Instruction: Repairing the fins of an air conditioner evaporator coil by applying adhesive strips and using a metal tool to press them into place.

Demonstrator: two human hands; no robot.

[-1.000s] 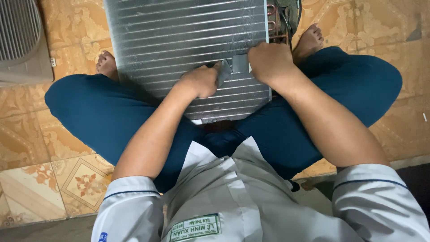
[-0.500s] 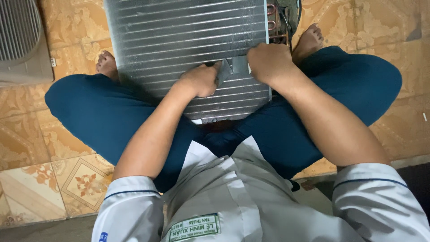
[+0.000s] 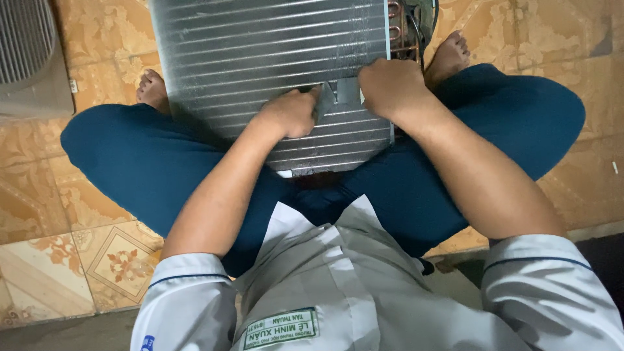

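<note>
Finned metal coil panel (image 3: 260, 58) lying flat on crossed legs in blue trousers (image 3: 130, 162), over tan patterned floor tiles (image 3: 58, 214). Copper tube bends (image 3: 404, 32) at panel's right edge. Left hand (image 3: 289, 114) fisted on fins, right hand (image 3: 390, 88) closed beside it, both pinching small grey tool (image 3: 338, 97) against panel.

Looks to me like an informal repair spot on a house floor, not a proper workshop. I see patterned beige ceramic tiles (image 3: 97, 253), no bench; the person sits cross-legged and barefoot in a grey uniform shirt (image 3: 338, 292). A finned coil panel (image 3: 260, 58) with copper tube bends (image 3: 403, 32) lies on the floor. Grey ribbed appliance casing (image 3: 29, 58) at the left.
</note>
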